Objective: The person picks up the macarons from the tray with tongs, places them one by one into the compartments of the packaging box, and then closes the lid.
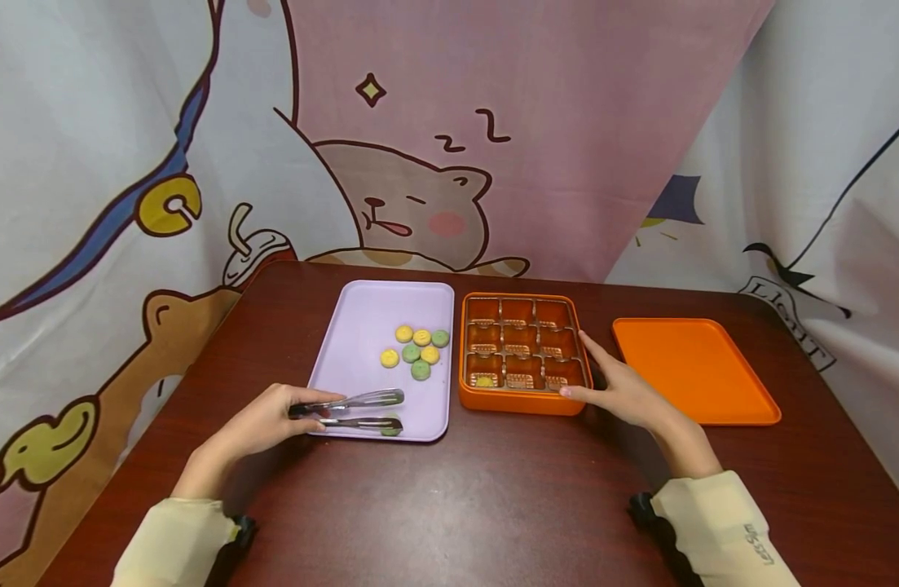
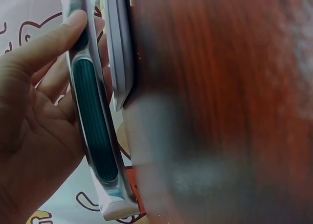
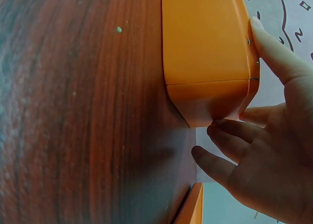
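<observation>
My left hand (image 1: 302,414) grips metal tongs (image 1: 361,401) by their dark handle (image 2: 93,131), at the near edge of a lilac tray (image 1: 354,326). The tong tips stand apart over the tray's front, with a green round piece (image 1: 392,429) by the lower tip. More yellow and green round pieces (image 1: 416,350) lie clustered on the tray. My right hand (image 1: 603,381) rests against the right front corner of an orange compartment box (image 1: 522,401), with its thumb (image 3: 274,53) and fingers (image 3: 230,133) touching the walls. A yellowish piece (image 1: 484,380) sits in the box's front left cell.
An orange lid (image 1: 691,367) lies flat to the right of the box, its corner (image 3: 188,209) near my right hand. All stand on a dark brown table (image 1: 464,505). A cartoon-printed cloth (image 1: 420,147) hangs behind.
</observation>
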The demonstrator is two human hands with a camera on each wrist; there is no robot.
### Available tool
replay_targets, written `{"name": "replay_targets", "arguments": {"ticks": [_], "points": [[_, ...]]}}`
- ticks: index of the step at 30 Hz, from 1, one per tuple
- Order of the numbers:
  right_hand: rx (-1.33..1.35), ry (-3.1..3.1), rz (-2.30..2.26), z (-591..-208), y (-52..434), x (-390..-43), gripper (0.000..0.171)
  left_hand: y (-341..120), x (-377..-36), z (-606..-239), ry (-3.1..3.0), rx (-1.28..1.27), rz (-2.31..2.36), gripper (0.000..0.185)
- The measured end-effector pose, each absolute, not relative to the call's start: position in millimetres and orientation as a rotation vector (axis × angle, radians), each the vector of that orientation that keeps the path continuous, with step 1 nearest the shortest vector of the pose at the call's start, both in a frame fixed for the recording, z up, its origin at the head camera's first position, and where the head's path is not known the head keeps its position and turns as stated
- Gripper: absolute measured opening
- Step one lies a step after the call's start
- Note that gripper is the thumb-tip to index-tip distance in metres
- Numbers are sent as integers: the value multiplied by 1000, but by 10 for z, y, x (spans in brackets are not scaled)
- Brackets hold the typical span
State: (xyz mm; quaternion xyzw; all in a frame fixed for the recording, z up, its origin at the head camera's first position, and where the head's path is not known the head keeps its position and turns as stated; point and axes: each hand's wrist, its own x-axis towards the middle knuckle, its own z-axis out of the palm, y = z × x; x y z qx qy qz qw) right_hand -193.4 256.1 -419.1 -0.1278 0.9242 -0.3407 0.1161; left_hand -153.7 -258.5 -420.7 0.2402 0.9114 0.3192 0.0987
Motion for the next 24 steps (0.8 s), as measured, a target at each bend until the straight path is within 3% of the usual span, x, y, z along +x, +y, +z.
{"name": "replay_targets", "arguments": {"ticks": [24], "points": [[-375,2696,-1005,-4170,2548,-1916,100,-2477,-1612,-4235,2833,733,830,33]]}}
